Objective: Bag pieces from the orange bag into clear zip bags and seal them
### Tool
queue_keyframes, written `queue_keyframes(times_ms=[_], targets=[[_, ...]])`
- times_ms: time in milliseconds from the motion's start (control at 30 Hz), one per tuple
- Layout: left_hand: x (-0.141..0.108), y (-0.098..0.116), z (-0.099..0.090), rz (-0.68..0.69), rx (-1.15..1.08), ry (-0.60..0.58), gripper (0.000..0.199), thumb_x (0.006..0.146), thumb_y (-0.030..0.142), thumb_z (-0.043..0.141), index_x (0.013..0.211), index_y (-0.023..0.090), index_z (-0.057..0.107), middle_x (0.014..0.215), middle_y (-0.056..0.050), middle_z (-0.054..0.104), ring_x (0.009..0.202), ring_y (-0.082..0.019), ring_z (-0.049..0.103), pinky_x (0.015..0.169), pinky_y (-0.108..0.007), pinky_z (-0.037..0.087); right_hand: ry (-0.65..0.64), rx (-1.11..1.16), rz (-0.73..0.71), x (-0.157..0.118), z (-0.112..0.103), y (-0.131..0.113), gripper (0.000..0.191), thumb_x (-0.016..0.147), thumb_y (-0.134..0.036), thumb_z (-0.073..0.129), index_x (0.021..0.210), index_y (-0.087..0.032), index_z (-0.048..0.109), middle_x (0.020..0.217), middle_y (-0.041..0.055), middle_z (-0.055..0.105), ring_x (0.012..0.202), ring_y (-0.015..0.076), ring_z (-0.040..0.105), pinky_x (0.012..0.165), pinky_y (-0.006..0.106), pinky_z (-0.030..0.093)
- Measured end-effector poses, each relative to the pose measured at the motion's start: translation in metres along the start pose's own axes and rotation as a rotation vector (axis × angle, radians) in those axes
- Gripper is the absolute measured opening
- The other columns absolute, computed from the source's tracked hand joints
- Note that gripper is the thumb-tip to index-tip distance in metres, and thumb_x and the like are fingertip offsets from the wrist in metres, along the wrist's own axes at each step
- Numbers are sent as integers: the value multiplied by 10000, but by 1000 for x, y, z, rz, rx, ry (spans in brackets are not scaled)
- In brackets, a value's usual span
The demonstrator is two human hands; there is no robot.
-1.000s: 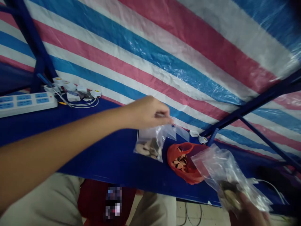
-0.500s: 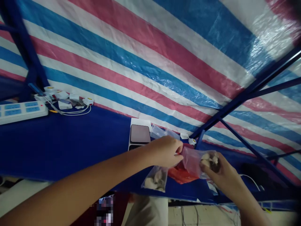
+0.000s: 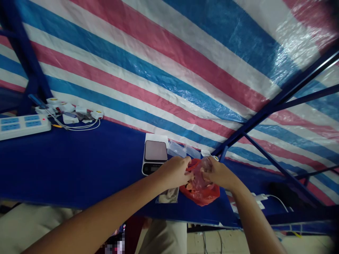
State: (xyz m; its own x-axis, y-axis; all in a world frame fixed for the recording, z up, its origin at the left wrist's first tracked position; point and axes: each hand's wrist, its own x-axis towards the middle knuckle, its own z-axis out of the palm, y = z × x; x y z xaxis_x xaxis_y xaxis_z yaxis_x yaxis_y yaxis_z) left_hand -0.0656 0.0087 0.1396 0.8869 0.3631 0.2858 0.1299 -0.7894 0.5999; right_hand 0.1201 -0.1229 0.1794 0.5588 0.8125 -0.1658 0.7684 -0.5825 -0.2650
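Over the red bag [image 3: 202, 198], the right hand [image 3: 220, 173] clamps a clear bag [image 3: 200, 178] — the left hand [image 3: 178, 172] curls beside it, grip unclear — print on the scale [image 3: 156, 151] unreadable.

A blue table [image 3: 106, 158] carries a power strip [image 3: 19, 133], scale [image 3: 155, 151], red bag [image 3: 202, 197] and clear bag [image 3: 168, 196].

A plastic sheet [image 3: 127, 46] striped in red, white and blue forms the wall behind the long blue counter [image 3: 79, 158]. Dark blue metal bars [image 3: 23, 46] slant across it at left and right. Light glints off its upper right; below, the floor [image 3: 233, 243] is pale.
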Motion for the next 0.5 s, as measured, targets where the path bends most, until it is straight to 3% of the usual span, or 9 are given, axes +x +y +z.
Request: queue_keyframes(times_ms=[167,233,433,500], targets=[[-6,-3,-10,-23,-39,-5,274,843,347,604,1065,190,633,834,-100,681,757,-266,660,606,-330,394,81,11,44,-5,-13,2,561,775,-391,685,1262,-167,519,1105,124,696,940,265,671,765,321,451],[-9,-5,-10,-31,-49,2,270,846,355,595,1062,197,632,829,-92,672,752,-258,647,605,-325,383,100,-26,40,-5,-12,5,532,763,-375,686,1228,-160,545,1133,139,683,969,275,661,778,325,441],[-20,-10,-12,-20,-102,12,198,863,340,566,998,207,623,724,-43,624,652,-204,580,578,-307,335,79,-179,-33,2,-4,15,127,805,-324,596,829,-201,576,763,32,640,708,195,599,618,282,341],[-22,-9,-15,-29,-117,9,192,863,337,571,986,200,627,677,-25,597,608,-181,546,571,-300,321,94,-210,-69,3,-6,16,140,834,-307,545,732,-211,544,691,11,598,647,168,559,599,279,311]])
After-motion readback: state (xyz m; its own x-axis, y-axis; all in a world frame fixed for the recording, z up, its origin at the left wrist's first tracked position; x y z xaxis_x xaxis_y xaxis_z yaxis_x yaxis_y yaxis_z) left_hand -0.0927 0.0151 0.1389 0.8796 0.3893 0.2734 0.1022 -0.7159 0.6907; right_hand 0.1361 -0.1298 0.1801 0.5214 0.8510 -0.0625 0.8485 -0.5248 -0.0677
